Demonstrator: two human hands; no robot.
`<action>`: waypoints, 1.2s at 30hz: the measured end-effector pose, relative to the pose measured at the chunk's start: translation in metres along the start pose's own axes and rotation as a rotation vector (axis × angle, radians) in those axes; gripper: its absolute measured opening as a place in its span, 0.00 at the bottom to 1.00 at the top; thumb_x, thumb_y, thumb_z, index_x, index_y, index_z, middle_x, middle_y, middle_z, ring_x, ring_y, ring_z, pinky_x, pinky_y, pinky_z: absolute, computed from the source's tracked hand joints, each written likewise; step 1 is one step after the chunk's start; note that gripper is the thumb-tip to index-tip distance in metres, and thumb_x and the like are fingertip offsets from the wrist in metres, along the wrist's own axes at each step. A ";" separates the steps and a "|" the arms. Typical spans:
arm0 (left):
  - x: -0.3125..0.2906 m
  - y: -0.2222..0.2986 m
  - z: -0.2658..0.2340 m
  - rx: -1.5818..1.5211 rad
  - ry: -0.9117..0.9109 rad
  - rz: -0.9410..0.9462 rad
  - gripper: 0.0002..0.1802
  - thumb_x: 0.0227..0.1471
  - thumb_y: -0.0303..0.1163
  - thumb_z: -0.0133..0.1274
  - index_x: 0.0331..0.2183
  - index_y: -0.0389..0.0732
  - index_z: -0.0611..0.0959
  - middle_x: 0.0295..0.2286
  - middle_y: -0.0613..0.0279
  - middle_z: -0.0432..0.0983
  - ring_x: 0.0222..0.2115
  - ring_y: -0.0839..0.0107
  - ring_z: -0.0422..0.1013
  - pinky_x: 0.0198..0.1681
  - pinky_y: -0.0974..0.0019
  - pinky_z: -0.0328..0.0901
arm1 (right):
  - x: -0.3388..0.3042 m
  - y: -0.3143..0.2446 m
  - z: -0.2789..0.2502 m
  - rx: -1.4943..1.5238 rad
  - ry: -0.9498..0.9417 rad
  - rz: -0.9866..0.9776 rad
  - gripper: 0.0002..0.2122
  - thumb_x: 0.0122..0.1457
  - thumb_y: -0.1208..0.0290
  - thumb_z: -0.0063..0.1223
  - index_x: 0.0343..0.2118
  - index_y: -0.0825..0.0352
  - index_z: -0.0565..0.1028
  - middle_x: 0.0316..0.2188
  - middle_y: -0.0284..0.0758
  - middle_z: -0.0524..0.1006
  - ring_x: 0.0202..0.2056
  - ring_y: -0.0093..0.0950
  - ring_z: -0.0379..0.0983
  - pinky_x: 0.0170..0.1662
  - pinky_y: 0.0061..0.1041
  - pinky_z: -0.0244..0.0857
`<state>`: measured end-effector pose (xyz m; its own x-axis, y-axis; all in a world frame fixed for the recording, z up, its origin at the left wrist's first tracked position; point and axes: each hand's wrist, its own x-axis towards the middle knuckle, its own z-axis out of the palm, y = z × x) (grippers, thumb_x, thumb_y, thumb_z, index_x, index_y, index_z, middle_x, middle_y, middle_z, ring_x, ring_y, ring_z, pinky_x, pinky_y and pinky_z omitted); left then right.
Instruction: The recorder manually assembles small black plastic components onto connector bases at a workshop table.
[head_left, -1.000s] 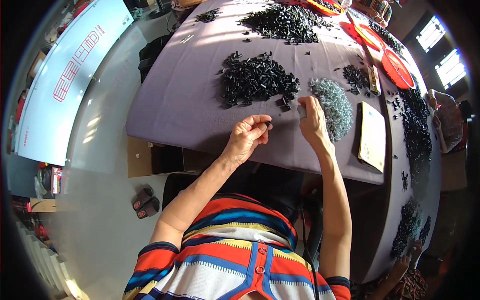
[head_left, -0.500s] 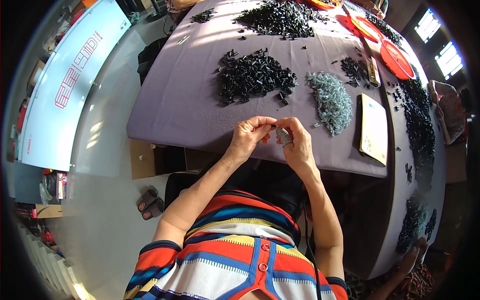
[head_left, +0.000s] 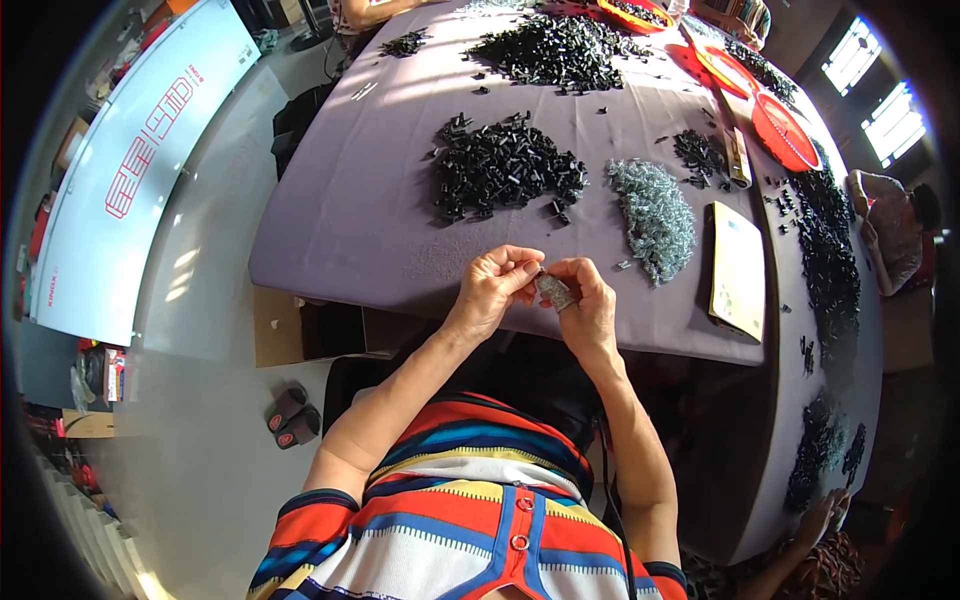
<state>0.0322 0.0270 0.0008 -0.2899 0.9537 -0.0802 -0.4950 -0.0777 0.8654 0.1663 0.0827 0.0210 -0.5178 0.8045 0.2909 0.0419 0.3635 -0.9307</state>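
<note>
My left hand (head_left: 497, 291) is closed in a pinch over the table's near edge, its fingertips at a small dark piece (head_left: 541, 270). Against those fingertips, my right hand (head_left: 587, 308) is also closed, with bent fingers. A grey speckled piece (head_left: 556, 292) shows at the right hand's fingers; whether it is held or wrapped round a finger I cannot make out. Beyond the hands lies a heap of small black plastic parts (head_left: 500, 168). To its right is a heap of small clear, bluish-grey parts (head_left: 655, 220), with a few loose ones beside it.
A pale yellow booklet (head_left: 737, 270) lies right of the clear parts. More black parts (head_left: 555, 50) and red trays (head_left: 785, 132) are spread farther back. Another person's hands (head_left: 822, 515) are at the lower right. Under the lilac-covered table (head_left: 330, 250) stands a cardboard box (head_left: 283, 330).
The view has shifted slightly. My hands stay together, turned a little, and more of the grey speckled piece shows between them. The other person's hands at the lower right have changed pose.
</note>
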 end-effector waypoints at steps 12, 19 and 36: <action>-0.001 0.000 0.004 0.036 0.080 0.020 0.04 0.50 0.26 0.53 0.31 0.37 0.79 0.21 0.68 0.73 0.19 0.82 0.67 0.22 0.78 0.64 | 0.002 -0.015 -0.002 -0.424 -0.026 -0.240 0.11 0.43 0.88 0.48 0.32 0.68 0.69 0.27 0.41 0.73 0.31 0.41 0.71 0.33 0.31 0.66; -0.004 0.001 -0.003 -0.117 0.034 -0.027 0.04 0.50 0.26 0.53 0.30 0.37 0.79 0.21 0.67 0.74 0.19 0.81 0.67 0.24 0.77 0.64 | -0.003 -0.010 0.003 -0.115 -0.012 -0.005 0.13 0.42 0.91 0.45 0.32 0.69 0.68 0.24 0.40 0.73 0.26 0.36 0.72 0.30 0.27 0.66; -0.004 -0.003 -0.004 -0.026 0.041 0.010 0.06 0.52 0.26 0.51 0.34 0.37 0.79 0.23 0.67 0.73 0.22 0.80 0.67 0.26 0.76 0.64 | -0.002 -0.015 0.001 -0.373 -0.037 -0.245 0.12 0.43 0.89 0.46 0.33 0.68 0.68 0.28 0.42 0.72 0.30 0.42 0.71 0.32 0.31 0.66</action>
<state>0.0315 0.0225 -0.0037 -0.3281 0.9401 -0.0926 -0.5128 -0.0949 0.8532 0.1662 0.0754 0.0341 -0.5807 0.6585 0.4788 0.2155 0.6914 -0.6896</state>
